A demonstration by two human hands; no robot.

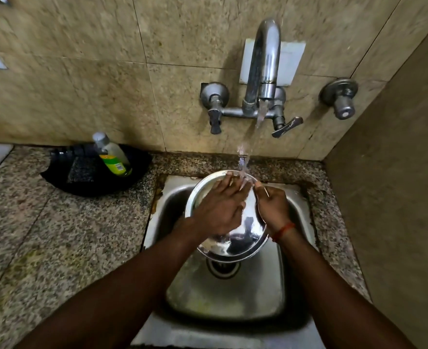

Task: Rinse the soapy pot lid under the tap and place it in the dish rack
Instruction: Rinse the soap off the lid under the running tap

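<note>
At frame centre, the pot lid (229, 230) tilts over the sink (293, 202) under the tap (263, 69). The right hand (273, 206) pinches its right rim; the left hand (220, 210) lies flat-fingered across it. No rack is visible.

left arm: comes in from bottom left, bare, angled up toward the middle
left hand (220, 210): palm down, fingers (229, 183) spread flat and pointing away, wet at the tips
right arm: in from bottom right, red thread on the wrist
right hand (273, 206): just right of the left fingers, curled closed in a pinch grip, knuckles up
</note>
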